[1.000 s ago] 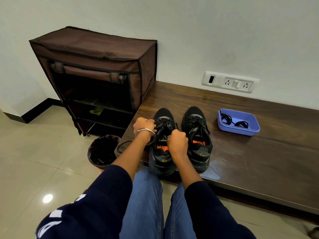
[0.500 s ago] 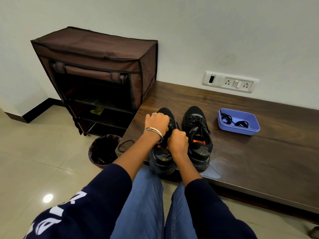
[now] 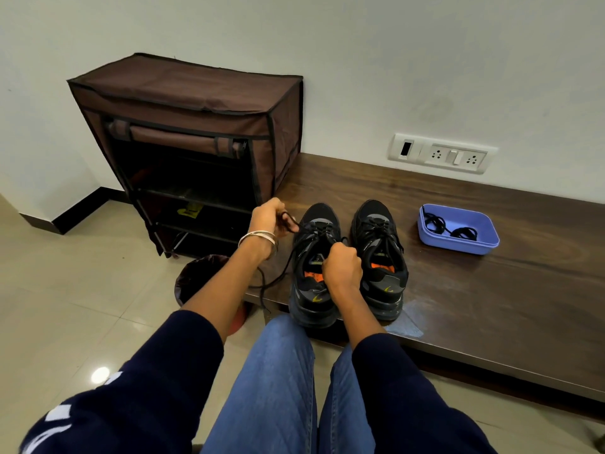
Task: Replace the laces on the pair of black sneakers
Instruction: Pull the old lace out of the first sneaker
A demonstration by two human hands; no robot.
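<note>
Your left hand (image 3: 273, 217) pinched the old lace (image 3: 288, 253) and had it taut off the left sneaker (image 3: 316, 267); your right hand (image 3: 342, 268) was fisted over that shoe's tongue, apparently bracing it, though what the fingers gripped was hidden. Both sneakers sat at the near edge of the table (image 3: 491, 290), the right sneaker (image 3: 379, 257) touching or just beside its mate, fully laced.

Risks, as a judgement: the left shoe's heel overhung the edge, so a hard pull could have dragged it off. The free lace end dangled past the edge toward the bin (image 3: 199, 276) and could have snagged. The thin cord might have jammed in an eyelet if you yanked it at an angle.

Materials: black mesh-and-synthetic uppers, chunky rubber soles, orange insole patches. Lace was thin, round, limp. Table was dark glossy wood grain. The purple tray (image 3: 458, 245), smooth plastic with rounded corners, held two coiled black laces (image 3: 463, 231), well apart from the shoes.
</note>
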